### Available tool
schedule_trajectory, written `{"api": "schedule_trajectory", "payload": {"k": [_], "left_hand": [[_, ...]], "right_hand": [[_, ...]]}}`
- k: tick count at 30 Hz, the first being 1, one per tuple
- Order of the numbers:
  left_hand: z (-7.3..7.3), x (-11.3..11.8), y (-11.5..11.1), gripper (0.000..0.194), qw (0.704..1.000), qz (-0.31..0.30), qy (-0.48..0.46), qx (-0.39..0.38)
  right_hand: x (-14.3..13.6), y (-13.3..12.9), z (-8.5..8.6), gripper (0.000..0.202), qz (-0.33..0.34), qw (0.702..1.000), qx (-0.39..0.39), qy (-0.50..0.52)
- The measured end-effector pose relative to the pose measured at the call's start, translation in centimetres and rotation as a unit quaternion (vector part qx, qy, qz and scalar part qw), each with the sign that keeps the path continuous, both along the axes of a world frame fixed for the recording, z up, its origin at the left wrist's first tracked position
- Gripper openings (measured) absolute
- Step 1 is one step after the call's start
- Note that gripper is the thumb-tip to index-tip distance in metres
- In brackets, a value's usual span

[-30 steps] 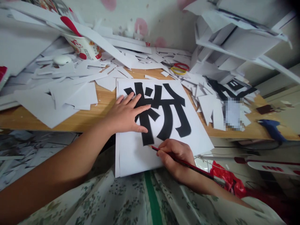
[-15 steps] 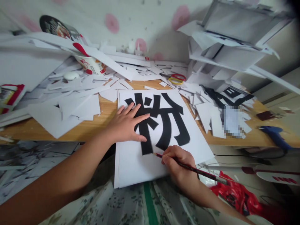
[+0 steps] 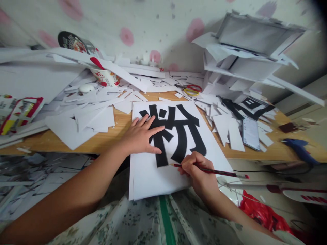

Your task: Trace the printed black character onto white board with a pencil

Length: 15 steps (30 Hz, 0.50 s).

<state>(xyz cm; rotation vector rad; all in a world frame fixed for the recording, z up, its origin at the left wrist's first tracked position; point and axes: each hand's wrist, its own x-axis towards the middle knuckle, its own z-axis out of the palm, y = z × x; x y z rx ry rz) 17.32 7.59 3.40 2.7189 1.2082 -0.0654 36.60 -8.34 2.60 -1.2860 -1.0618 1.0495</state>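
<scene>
A large black cut-out character (image 3: 180,136) lies flat on a white sheet (image 3: 150,185), which overhangs the front edge of the table. My left hand (image 3: 141,136) is spread flat over the left part of the character, pressing on it and on the sheet. In my right hand (image 3: 196,166) is a dark red pencil (image 3: 219,172), gripped between thumb and fingers. Its tip touches or hovers just beside the bottom right corner of the character's long left stroke; exact contact cannot be made out.
White scraps (image 3: 87,115) cover the wooden table (image 3: 122,122) at left and back. Scissors (image 3: 192,90) lie behind the sheet. To the right are a phone (image 3: 251,132), black cut-out pieces (image 3: 252,107) and a blue glue gun (image 3: 301,148). A paper cup (image 3: 106,77) stands back left.
The pencil has swung so its rear end points more to the right, its tip staying near the stroke's lower corner. My left hand keeps its place on the character. The camera view has shifted slightly.
</scene>
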Motion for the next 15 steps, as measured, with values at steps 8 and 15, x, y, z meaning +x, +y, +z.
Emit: {"api": "schedule_trajectory", "payload": {"k": [8, 15], "left_hand": [[-0.2, -0.1, 0.0, 0.098, 1.000, -0.003, -0.007, 0.006], [-0.7, -0.3, -0.2, 0.064, 0.999, -0.007, -0.035, 0.030]], "right_hand": [[-1.5, 3.2, 2.3, 0.014, 0.080, 0.994, 0.003, -0.078], [-2.0, 3.7, 1.4, 0.015, 0.074, 0.988, -0.023, -0.135]]}}
